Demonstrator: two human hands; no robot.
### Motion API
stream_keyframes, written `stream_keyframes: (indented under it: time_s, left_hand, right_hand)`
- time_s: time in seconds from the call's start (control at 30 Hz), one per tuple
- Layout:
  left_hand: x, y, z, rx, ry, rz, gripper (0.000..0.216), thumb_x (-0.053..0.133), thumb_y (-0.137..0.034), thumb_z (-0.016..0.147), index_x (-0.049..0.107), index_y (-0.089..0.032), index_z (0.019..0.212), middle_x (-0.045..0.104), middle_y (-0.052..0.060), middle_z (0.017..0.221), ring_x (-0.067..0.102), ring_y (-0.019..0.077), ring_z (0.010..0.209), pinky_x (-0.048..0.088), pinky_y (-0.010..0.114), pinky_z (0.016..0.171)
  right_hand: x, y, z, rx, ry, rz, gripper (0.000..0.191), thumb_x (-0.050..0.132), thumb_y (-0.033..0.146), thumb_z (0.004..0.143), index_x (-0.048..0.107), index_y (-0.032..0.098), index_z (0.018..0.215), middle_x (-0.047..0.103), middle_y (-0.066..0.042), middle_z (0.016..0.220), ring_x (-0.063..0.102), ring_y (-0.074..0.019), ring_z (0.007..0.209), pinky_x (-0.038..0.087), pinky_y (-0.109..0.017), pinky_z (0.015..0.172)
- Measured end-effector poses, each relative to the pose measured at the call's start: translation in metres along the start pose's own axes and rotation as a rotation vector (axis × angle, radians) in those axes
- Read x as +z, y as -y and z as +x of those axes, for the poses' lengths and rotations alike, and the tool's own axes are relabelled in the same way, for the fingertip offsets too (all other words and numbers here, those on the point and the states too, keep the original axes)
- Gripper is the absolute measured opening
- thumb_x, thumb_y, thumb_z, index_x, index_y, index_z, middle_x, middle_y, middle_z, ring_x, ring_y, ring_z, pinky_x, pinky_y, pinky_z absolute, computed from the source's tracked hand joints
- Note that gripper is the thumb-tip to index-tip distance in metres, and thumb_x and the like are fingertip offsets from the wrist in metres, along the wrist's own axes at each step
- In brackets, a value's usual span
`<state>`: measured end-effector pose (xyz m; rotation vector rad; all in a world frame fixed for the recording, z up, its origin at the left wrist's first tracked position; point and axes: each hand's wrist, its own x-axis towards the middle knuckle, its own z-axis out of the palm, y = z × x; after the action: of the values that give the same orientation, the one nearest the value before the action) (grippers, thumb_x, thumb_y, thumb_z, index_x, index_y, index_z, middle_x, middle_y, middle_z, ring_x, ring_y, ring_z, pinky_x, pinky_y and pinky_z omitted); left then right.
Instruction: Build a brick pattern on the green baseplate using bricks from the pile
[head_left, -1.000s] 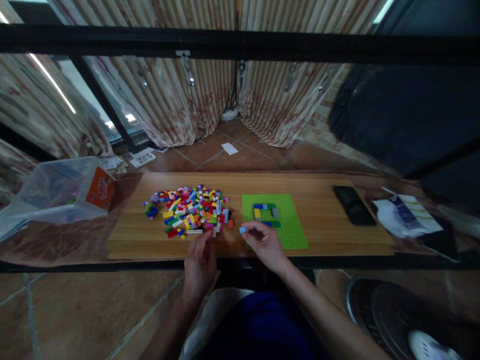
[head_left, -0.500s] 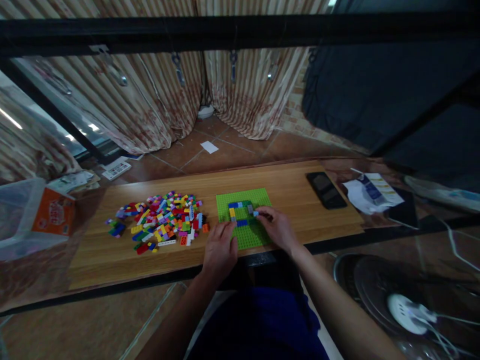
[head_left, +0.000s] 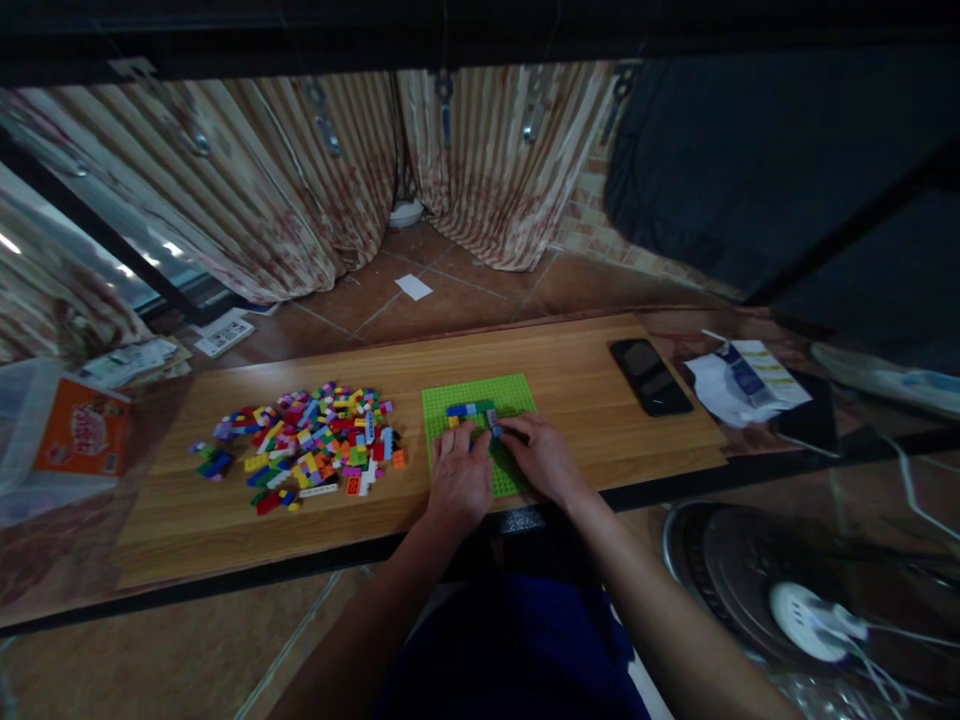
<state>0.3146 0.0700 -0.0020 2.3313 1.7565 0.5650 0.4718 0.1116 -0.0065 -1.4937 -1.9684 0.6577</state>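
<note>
A green studded baseplate [head_left: 508, 388] lies on the wooden board, with an outline of building bricks [head_left: 471, 408] in blue, light blue, green, grey and yellow on it. My left hand [head_left: 461, 478] reaches over the plate's left part, fingers bent down onto the bricks and hiding the near side of the outline. From the right, my right hand [head_left: 544, 458] pinches a small light blue brick [head_left: 496, 430] between thumb and fingertips, close beside the grey brick [head_left: 491, 416]. Whether the pinched brick touches the others is hard to make out.
A loose pile of coloured bricks [head_left: 319, 440] spreads left of the plate on the wooden board [head_left: 555, 350]. A black phone [head_left: 649, 376] lies at right, with crumpled paper [head_left: 742, 385] beyond. A clear plastic tub [head_left: 30, 440] stands far left; a power strip [head_left: 806, 620] sits lower right.
My left hand has moved rightward over the bricks and covers more of them. My right hand has brought the light blue brick inward to the grey brick. The camera view has shifted slightly.
</note>
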Motion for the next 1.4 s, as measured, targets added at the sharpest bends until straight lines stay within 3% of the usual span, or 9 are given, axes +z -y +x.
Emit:
stream_keyframes:
  time_s: [0.33, 0.83, 1.07, 1.4]
  left_hand:
    - [0.005, 0.0, -0.001, 0.006, -0.007, -0.001, 0.038, 0.052, -0.02, 0.087, 0.056, -0.018, 0.125, 0.051, 0.014, 0.13, 0.047, 0.0314, 0.116, 0.04, 0.05, 0.098]
    - [0.002, -0.001, -0.001, -0.004, -0.002, -0.051, 0.04, 0.051, -0.018, 0.086, 0.055, -0.016, 0.126, 0.051, 0.015, 0.13, 0.046, 0.0316, 0.118, 0.04, 0.051, 0.1]
    - [0.005, -0.001, -0.002, 0.034, 0.0, 0.023, 0.043, 0.05, -0.017, 0.087, 0.054, -0.019, 0.13, 0.052, 0.015, 0.13, 0.048, 0.0322, 0.116, 0.04, 0.052, 0.097]
    - [0.006, -0.002, 0.0, 0.055, 0.024, 0.058, 0.043, 0.045, -0.016, 0.089, 0.056, -0.018, 0.131, 0.055, 0.015, 0.129, 0.047, 0.0318, 0.116, 0.039, 0.052, 0.097]
  right_hand:
    - [0.0, -0.002, 0.003, 0.096, -0.034, 0.138, 0.022, 0.057, 0.02, 0.087, 0.074, 0.024, 0.101, 0.075, -0.004, 0.104, 0.069, -0.0202, 0.097, 0.051, -0.036, 0.091]
    - [0.005, 0.0, 0.008, 0.212, -0.089, 0.176, 0.02, 0.059, 0.021, 0.084, 0.074, 0.022, 0.097, 0.077, -0.005, 0.093, 0.072, -0.0202, 0.086, 0.055, -0.034, 0.083]
    - [0.0, 0.003, 0.017, 0.242, -0.005, 0.11, 0.023, 0.064, 0.019, 0.078, 0.074, 0.019, 0.099, 0.076, -0.004, 0.083, 0.071, -0.0196, 0.075, 0.054, -0.03, 0.072]
    - [-0.002, 0.007, 0.022, 0.28, 0.025, 0.018, 0.028, 0.064, 0.015, 0.075, 0.074, 0.019, 0.102, 0.076, -0.004, 0.082, 0.071, -0.0223, 0.08, 0.053, -0.031, 0.073]
